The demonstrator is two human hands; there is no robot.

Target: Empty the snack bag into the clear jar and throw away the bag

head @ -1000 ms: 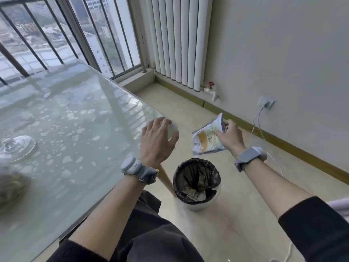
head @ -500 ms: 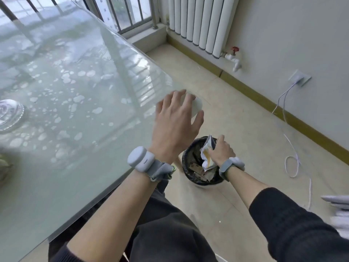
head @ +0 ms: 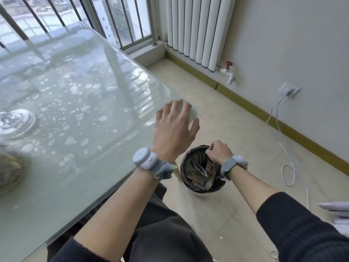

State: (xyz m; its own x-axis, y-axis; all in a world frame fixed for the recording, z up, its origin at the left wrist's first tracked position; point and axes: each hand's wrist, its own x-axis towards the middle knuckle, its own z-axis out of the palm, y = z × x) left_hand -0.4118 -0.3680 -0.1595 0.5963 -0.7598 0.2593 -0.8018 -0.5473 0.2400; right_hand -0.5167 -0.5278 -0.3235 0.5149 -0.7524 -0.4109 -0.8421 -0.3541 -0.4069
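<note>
Bag (head: 203, 170) is down inside the bin (head: 184, 168), a shiny silver shape lying on the other trash. It lies on a slant. Its top end points up at the right hand (head: 220, 153) and its bottom end points down into the bin.

The right hand is just over the far rim of the bin, right above the bag. Its fingers (head: 209, 149) are curled in tight. I cannot tell if they pinch the bag's top or the black liner, or hold nothing at all. This is the hand that is near the bag. I think the next move is only to let go and lift straight up. The bag is light and may cling to the fingers.

The left hand (head: 174, 129) is up and left of the bin, well apart from the bag. Its fingers are spread out flat on the round corner of the glass worktop (head: 85, 148). It holds nothing.

Far left of the bin, on the worktop, the jar (head: 9, 173) shows as a blur with brown bits inside. Its glass lid (head: 16, 120) lies beside it, so the jar is not closed yet.

A white cable (head: 288, 167) loops on the floor to the right of the bin. A radiator (head: 198, 31) stands on the wall far behind the bin. Nothing blocks the way up out of the bin.
</note>
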